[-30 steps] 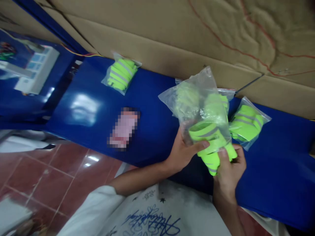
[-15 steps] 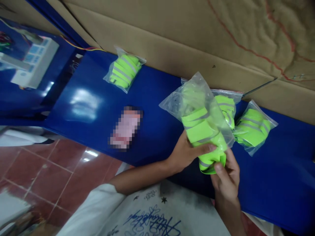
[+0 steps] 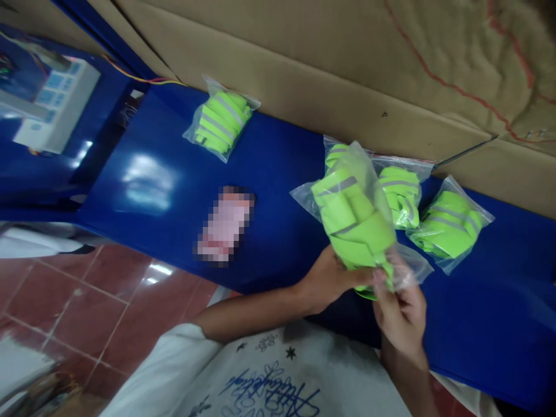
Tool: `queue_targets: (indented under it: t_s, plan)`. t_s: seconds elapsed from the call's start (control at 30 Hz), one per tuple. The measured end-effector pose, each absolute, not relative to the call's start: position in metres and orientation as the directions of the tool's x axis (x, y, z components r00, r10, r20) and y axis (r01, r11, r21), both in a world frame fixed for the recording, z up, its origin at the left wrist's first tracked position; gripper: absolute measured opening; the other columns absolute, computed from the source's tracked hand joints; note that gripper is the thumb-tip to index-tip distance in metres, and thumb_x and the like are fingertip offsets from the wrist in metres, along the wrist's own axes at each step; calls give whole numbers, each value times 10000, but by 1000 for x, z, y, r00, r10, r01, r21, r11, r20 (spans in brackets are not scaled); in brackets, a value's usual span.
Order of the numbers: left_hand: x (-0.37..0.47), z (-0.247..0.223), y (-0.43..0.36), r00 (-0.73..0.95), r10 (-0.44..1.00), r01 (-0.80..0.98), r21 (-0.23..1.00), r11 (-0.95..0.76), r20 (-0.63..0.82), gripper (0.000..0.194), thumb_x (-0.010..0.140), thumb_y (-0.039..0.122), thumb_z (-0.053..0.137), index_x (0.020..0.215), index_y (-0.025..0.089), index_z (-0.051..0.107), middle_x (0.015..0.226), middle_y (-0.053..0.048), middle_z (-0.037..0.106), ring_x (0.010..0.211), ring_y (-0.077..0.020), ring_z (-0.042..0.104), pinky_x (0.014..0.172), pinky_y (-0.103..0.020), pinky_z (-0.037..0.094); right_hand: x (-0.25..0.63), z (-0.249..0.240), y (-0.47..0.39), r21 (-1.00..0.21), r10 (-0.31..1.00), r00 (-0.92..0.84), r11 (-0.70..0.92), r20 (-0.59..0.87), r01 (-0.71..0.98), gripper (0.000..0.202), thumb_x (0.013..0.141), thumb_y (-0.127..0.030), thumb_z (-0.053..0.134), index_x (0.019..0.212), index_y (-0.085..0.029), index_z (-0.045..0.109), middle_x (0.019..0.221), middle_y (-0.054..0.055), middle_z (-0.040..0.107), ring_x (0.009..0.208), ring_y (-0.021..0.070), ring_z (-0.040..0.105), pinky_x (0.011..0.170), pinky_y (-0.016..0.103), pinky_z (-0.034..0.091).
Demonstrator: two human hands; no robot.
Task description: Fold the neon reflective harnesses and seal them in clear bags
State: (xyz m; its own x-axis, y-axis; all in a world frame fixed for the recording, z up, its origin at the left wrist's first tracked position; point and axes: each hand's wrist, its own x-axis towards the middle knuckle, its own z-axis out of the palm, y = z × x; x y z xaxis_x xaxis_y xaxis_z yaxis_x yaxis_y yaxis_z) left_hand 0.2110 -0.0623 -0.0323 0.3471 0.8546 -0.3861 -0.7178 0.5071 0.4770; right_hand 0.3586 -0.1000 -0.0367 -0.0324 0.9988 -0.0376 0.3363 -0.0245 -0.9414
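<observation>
A folded neon-yellow reflective strap with grey stripes lies mostly inside a clear plastic bag, held above the table's front part. My left hand is closed around the lower left side of the bundle, its thumb across the front. At the bag's mouth, on the lower right, my right hand is closed with thumb and fingers on the plastic edge and the strap's end. A short piece of strap sticks out below, between the hands. Some fingers are hidden behind the bundle.
Similar filled bags lie along the back: one at left, one just behind my hands, another at right. A blurred-out flat pink object rests on the blue table. A white power strip is far left; a cardboard wall stands behind.
The strap bundle sits deeper in the bag, and less of it sticks out at the bottom. My right hand has shifted up onto the bag's mouth; the bag's edge now drapes over its fingers.
</observation>
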Motion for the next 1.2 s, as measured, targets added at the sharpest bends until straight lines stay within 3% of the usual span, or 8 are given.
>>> queue_targets:
  t_s: [0.13,0.3,0.4,0.6,0.77,0.87,1.03,1.2]
  plan:
    - [201,-35,-61,352,826,-743,406,532,-440,438,738,328,914,1112,161,762,1070,-76,771,991,-201,723,926,-308,544,373,-30,-102,-912,928,-367,93,-67,400,739,961,-404,662,1628,-294,362,1547,91,552,1452,282,518,1160,466,496]
    - [198,-38,-59,338,843,-758,409,507,-419,383,776,320,883,1105,174,755,1112,-80,770,1048,-218,724,976,-334,534,354,-34,-90,-648,919,-284,395,274,651,575,960,-190,653,1511,-313,546,1398,85,670,1345,280,613,1149,476,509]
    - [197,-40,-58,336,849,-741,442,506,-408,419,765,290,889,1143,193,739,1154,-72,765,1126,-226,709,1064,-363,508,340,-38,-85,-532,893,-126,365,432,764,417,933,-235,722,1346,-276,678,1215,97,723,1182,271,689,1015,436,584]
    - [203,-48,-63,350,843,-712,468,523,-409,349,755,271,897,1062,184,757,1087,-52,777,1070,-198,715,1052,-347,513,332,-41,-82,-763,952,174,84,251,641,228,894,-353,777,1066,-222,706,958,39,753,832,176,720,775,295,603]
    - [201,-45,-58,329,841,-713,471,519,-429,405,754,285,898,1122,194,755,1098,-53,777,1029,-192,727,999,-336,543,336,-37,-90,-959,998,-23,-45,-54,281,485,952,-322,698,1422,-268,590,1339,82,704,1198,234,707,974,373,615]
    - [202,-42,-56,353,833,-710,458,535,-426,442,781,315,878,1180,186,739,1173,-81,764,1104,-220,721,1038,-359,536,339,-36,-93,-900,993,-76,109,85,421,512,968,-270,671,1470,-276,567,1367,86,689,1217,240,694,989,397,610]
    - [211,-40,-64,380,835,-748,400,530,-398,393,796,259,869,1161,202,737,1208,-60,756,1195,-214,688,1143,-368,474,348,-38,-84,-447,844,-22,306,536,840,319,901,-221,762,1210,-265,696,1119,65,720,1057,246,670,985,443,517]
    - [220,-40,-68,358,821,-731,414,542,-444,299,812,296,855,1054,158,746,1162,-82,762,1196,-241,679,1156,-398,445,351,-39,-64,-727,862,342,44,374,685,524,761,-418,876,1138,-212,576,1126,72,584,995,221,595,882,394,524]
